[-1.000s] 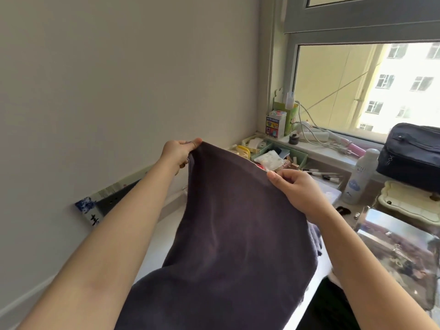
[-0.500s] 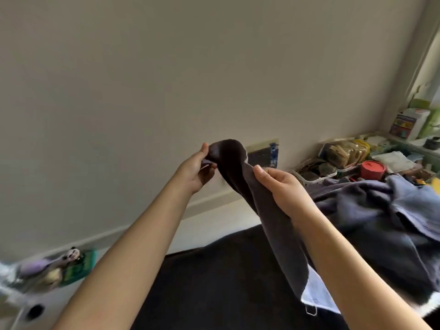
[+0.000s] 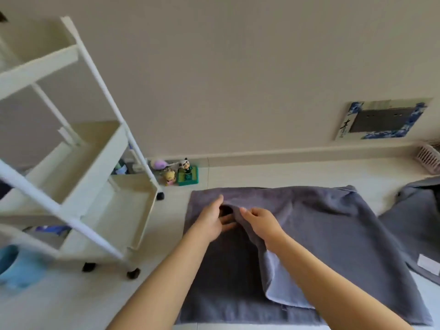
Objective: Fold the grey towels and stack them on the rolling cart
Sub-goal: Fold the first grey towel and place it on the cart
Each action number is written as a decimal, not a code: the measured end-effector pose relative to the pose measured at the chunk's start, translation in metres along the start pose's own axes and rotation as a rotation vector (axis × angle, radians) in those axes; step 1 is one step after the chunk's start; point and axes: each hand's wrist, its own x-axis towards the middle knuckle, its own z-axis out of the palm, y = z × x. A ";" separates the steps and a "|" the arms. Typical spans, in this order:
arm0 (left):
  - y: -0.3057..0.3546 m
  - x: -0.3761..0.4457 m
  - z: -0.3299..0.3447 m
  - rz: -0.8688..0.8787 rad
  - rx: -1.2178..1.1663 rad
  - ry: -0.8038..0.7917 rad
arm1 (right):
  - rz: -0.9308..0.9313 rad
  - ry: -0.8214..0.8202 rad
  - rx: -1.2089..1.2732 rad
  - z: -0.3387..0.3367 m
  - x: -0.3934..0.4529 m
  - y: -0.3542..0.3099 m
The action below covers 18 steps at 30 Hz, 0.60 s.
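Note:
A grey towel point(image 3: 333, 234) lies spread on the pale surface in front of me. One part is folded over, showing a lighter underside point(image 3: 278, 277). My left hand point(image 3: 214, 222) and my right hand point(image 3: 259, 220) meet at the towel's near-left part, where a raised fold stands between them. The left thumb lies on top of the fold and the fingers reach under it. My right hand grips the fold from the other side. The white rolling cart point(image 3: 133, 210) stands just left of the towel, and its visible shelves hold no towels.
A second grey towel point(image 3: 419, 222) lies crumpled at the right edge. Small toy figures point(image 3: 185, 172) sit against the wall behind the cart. A blue object point(image 3: 14, 265) is at the lower left and a white basket point(image 3: 428, 158) at the far right.
The towel was held up in the air by both hands; now it lies flat on the surface. The view has swung left and down, bringing the cart into sight.

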 end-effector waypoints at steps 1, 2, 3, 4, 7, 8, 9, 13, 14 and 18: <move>-0.015 -0.002 -0.014 -0.028 0.018 0.005 | 0.020 -0.003 -0.020 0.011 0.003 0.006; -0.029 -0.004 -0.029 -0.054 0.024 0.000 | 0.027 -0.013 -0.037 0.022 0.004 0.010; -0.041 -0.006 -0.041 -0.078 0.026 0.002 | 0.027 -0.028 -0.050 0.031 0.004 0.012; -0.051 -0.010 -0.049 -0.103 0.001 -0.006 | 0.015 -0.050 -0.072 0.037 0.003 0.013; -0.074 -0.015 -0.070 -0.161 -0.132 0.005 | 0.068 -0.228 -0.066 0.051 0.002 0.015; -0.079 -0.015 -0.075 -0.174 -0.152 0.019 | 0.101 -0.301 0.011 0.052 0.003 0.017; -0.084 -0.016 -0.078 -0.187 -0.146 0.039 | 0.124 -0.356 0.075 0.050 0.004 0.021; -0.098 -0.020 -0.084 -0.122 -0.084 0.070 | 0.046 -0.427 0.051 0.043 0.020 0.033; -0.100 -0.020 -0.084 -0.076 -0.076 0.079 | 0.006 -0.440 0.007 0.043 0.025 0.034; -0.106 -0.018 -0.081 0.007 0.084 0.247 | -0.146 -0.570 -0.295 0.052 0.043 0.032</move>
